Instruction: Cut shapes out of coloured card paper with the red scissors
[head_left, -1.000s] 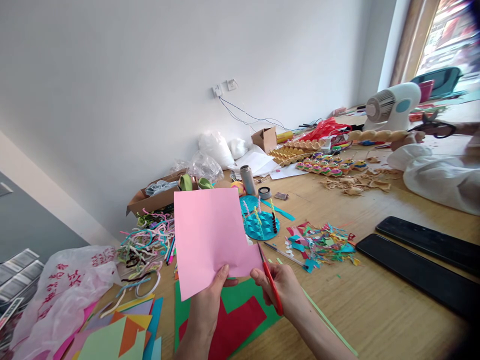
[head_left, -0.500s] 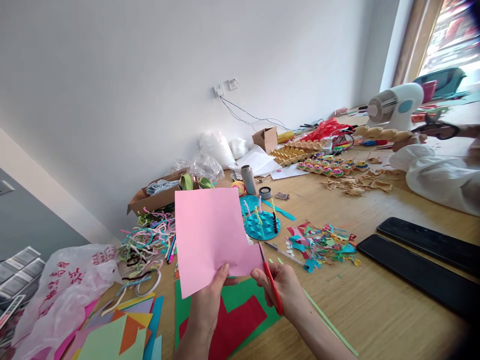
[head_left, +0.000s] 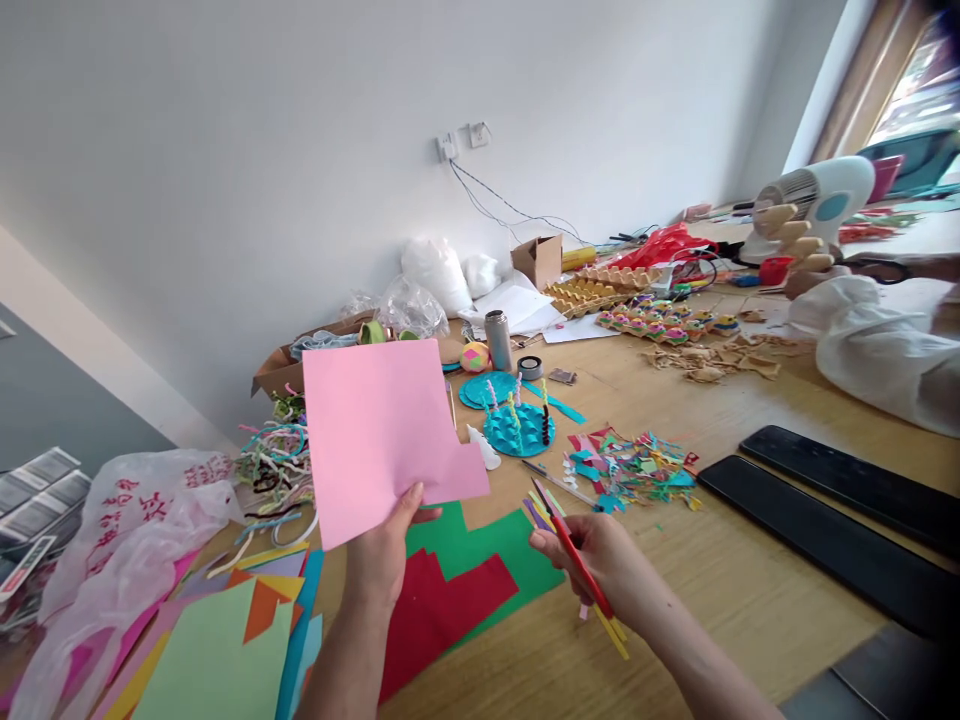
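My left hand (head_left: 382, 545) grips a pink sheet of paper (head_left: 379, 430) by its lower edge, thumb on the near face. A rectangular notch is cut from the sheet's right side. In my right hand (head_left: 592, 550) are red-handled scissors (head_left: 583, 565), apart from the sheet and pointing up and left. Thin yellow and purple paper strips (head_left: 611, 635) stick out of the same hand. Beneath the hands lie a green sheet (head_left: 495, 540) and a red sheet (head_left: 450, 610), both with cut-out edges.
Coloured paper sheets (head_left: 202, 650) and pipe cleaners (head_left: 274, 470) lie left. Beyond stands a blue disc (head_left: 517, 430) with upright pipe cleaners. Paper scraps (head_left: 637, 470) and two black slabs (head_left: 810, 540) are right. At far right, another person's hand (head_left: 817, 280) is near a fan (head_left: 832, 200).
The pink sheet has moved left, away from the scissors. My right hand has drawn the scissors off its edge and lower, and the paper strips in that hand now show.
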